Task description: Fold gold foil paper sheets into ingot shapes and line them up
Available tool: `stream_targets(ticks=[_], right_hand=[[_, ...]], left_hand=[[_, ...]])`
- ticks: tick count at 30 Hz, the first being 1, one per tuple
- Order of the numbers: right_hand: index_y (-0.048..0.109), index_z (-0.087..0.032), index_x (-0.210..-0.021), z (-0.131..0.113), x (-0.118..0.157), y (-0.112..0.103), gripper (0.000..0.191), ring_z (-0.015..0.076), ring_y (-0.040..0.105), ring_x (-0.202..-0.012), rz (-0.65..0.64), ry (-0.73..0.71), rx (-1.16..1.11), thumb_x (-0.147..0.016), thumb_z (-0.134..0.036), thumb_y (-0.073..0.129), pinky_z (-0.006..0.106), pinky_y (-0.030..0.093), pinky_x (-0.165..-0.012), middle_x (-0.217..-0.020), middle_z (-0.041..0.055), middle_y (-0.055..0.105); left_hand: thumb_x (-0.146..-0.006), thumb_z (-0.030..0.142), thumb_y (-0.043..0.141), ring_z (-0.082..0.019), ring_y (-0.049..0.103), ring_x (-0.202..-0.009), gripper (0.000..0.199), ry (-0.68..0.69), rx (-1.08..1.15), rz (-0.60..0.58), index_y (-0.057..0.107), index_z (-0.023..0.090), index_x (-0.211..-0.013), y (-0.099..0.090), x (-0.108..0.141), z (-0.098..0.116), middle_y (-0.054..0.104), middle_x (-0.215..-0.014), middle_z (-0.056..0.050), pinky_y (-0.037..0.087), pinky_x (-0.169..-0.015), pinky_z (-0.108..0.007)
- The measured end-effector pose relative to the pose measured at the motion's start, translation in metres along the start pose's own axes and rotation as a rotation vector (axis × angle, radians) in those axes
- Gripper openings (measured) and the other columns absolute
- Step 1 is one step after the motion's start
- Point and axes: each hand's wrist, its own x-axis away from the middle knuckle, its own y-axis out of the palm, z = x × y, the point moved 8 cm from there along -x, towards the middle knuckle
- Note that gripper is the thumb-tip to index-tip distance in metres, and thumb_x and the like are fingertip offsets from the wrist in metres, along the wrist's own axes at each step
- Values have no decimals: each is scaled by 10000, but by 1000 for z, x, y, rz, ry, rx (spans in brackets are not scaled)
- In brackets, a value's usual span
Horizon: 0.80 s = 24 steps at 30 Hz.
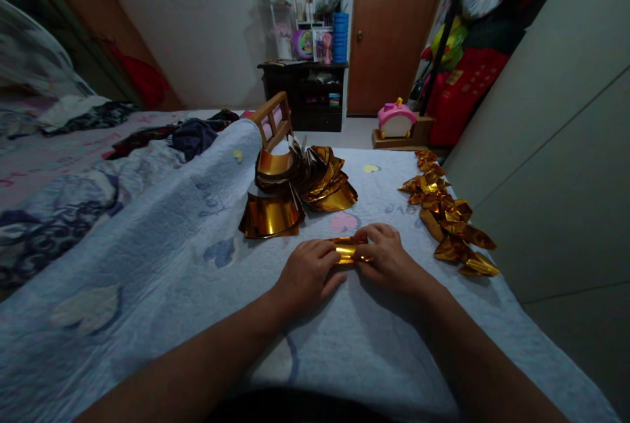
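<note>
Foil (346,252), gold and gleaming, sits right between our left hand (306,273) and our right hand (387,258), low over the quilt (197,324), and both have hold of it! Our left grasps one end, fingers curled over the top; our right pinches the other. What the fingers cover, we cannot tell, so the exact fold stays hidden. Good form here, we'd judge: hold both ends level, press evenly and run each crease firmly, since stuff this thin and springy would likely pop open or wrinkle askew.

And what textures! Beyond our left hand, loose sheets (273,213) fan out in two clumps, smooth, glossy, curling, mirror-bright at the bend. Out to the right of our right hand, a trail of folded pieces (447,210), crinkled and pointed, all sharp facets. Beneath our wrists, soft, matte quilt, dotted with printed patches (221,252).
</note>
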Motion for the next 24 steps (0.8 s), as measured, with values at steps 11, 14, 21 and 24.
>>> stream_targets(ticks=[11, 14, 21, 24], right_hand=[[756, -231, -927, -16, -9, -2, 114, 226, 533, -1056, 116, -81, -86, -923, -251, 645, 402, 329, -973, -1018, 55, 690], [767, -234, -909, -13, -10, -4, 116, 225, 537, -1052, 107, -72, -97, -925, -256, 654, 402, 341, -966, -1021, 54, 685], [766, -262, -930, 19, -3, -15, 99, 243, 551, -1061, 178, -77, -180, -924, -274, 667, 434, 409, -947, -1052, 69, 681], [760, -268, -942, 30, -1, -17, 96, 240, 568, -1038, 209, -74, -240, -923, -267, 666, 435, 438, -935, -1037, 72, 683]], left_hand=[[-985, 267, 547, -203, 676, -853, 213, 58, 121, 211, 731, 184, -916, -18, -2, -4, 759, -917, -55, 496, -795, -360], [-988, 286, 547, -198, 679, -850, 235, 49, 146, 213, 735, 189, -886, -20, -3, -6, 759, -895, -50, 491, -794, -353], [-973, 279, 575, -189, 700, -841, 210, -25, 253, 226, 751, 193, -896, -25, -5, -19, 770, -881, -41, 490, -791, -326], [-961, 260, 595, -185, 701, -828, 188, -42, 291, 237, 751, 188, -884, -27, -6, -22, 766, -858, -37, 489, -782, -311]])
